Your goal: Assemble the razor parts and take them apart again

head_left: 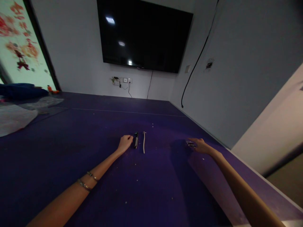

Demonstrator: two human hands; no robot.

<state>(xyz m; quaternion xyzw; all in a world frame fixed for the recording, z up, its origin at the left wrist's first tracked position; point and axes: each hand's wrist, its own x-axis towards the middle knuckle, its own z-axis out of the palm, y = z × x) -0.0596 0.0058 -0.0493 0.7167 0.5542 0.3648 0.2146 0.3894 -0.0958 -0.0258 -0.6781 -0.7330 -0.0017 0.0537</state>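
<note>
My left hand [125,143] is curled closed on the purple surface [156,176]. Its inner side is hidden, so I cannot tell if anything is in it. Just right of its fingers lies a slim dark-and-light object [136,140], too small to name. Beside that is a thin, slightly bent pale stick [144,143], apart from both hands. Farther right, my right hand [201,146] has its fingers at a small dark, partly shiny object [190,143] lying low against the surface; the kind is not clear.
Small white bits [152,125] are scattered over the surface. Clear plastic sheeting [17,118] and a dark blue cloth bundle [22,90] lie at the far left. A black cable [197,61] hangs down the right wall. A television [144,34] is mounted above wall sockets [125,80].
</note>
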